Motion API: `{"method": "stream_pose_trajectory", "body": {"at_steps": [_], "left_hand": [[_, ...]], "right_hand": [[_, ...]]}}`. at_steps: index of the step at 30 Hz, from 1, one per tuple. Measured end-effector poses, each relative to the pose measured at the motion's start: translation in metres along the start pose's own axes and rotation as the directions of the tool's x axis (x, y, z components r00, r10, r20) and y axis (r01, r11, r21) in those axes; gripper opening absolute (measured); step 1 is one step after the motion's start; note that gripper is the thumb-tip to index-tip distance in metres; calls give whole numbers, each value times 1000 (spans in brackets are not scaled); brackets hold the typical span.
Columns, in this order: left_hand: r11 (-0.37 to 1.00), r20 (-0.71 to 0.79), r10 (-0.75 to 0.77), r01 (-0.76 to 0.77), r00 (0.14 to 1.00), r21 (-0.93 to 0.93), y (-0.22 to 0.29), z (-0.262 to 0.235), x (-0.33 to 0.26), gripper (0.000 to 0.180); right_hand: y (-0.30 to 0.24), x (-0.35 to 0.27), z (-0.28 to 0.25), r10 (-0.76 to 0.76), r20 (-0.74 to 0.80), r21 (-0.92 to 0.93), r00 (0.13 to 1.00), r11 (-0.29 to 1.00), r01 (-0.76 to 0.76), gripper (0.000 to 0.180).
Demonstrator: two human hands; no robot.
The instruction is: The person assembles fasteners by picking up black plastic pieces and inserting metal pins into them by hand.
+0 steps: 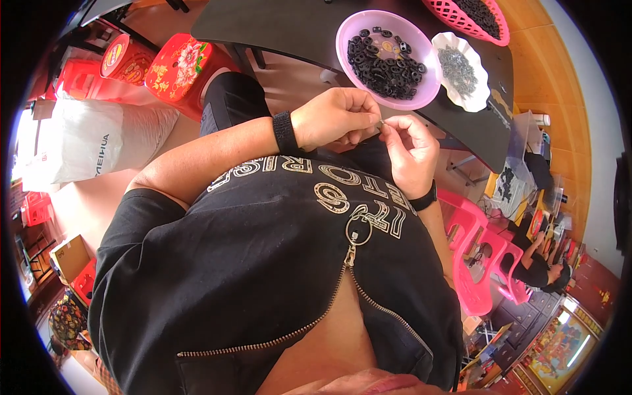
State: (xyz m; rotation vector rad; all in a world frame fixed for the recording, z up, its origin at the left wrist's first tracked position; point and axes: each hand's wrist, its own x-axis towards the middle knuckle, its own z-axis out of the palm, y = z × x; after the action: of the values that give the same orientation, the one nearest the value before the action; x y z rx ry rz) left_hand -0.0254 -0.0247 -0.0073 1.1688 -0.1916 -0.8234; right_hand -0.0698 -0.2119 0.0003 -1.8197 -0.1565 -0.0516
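Observation:
My left hand (332,120) and my right hand (413,155) meet in front of my chest, near the table's edge. The thumb and fingertips of both are pinched together around a tiny piece, too small to make out. Just beyond them on the dark table (289,29) is a light purple basin (426,58). It holds many small black oval parts (385,71) with holes. Touching its right side, a white wavy-rimmed dish (470,101) carries a heap of small silvery or clear pieces (457,71).
A pink slotted basket (484,36) of black parts stands at the table's far right. Pink chairs (471,280) and another person (536,266) are to the right. On the left are a flowered red stool (181,69), a red tub (125,59) and a large white sack (85,138).

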Motion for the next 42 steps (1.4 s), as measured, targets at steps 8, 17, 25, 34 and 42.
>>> {"method": "stream_pose_trajectory", "body": {"at_steps": [8, 17, 25, 34, 42], "left_hand": [[991, 16, -113, 113, 994, -65, 3, 2, 0, 10], [995, 38, -101, 101, 994, -19, 5, 4, 0, 8], [997, 7, -75, 75, 997, -6, 5, 3, -1, 10], [973, -31, 1, 6, 1000, 229, 7, 3, -3, 15], [986, -4, 27, -26, 1000, 165, 4, 3, -2, 13]], "right_hand": [[0, 0, 0, -48, 48, 1, 998, 999, 48, 2], [4, 0, 1, -39, 24, 35, 999, 999, 38, 3], [3, -1, 0, -62, 8, -14, 998, 998, 62, 3], [6, 0, -1, -61, 21, -31, 998, 998, 61, 4], [1, -1, -1, -54, -4, -9, 999, 998, 54, 2]]}}
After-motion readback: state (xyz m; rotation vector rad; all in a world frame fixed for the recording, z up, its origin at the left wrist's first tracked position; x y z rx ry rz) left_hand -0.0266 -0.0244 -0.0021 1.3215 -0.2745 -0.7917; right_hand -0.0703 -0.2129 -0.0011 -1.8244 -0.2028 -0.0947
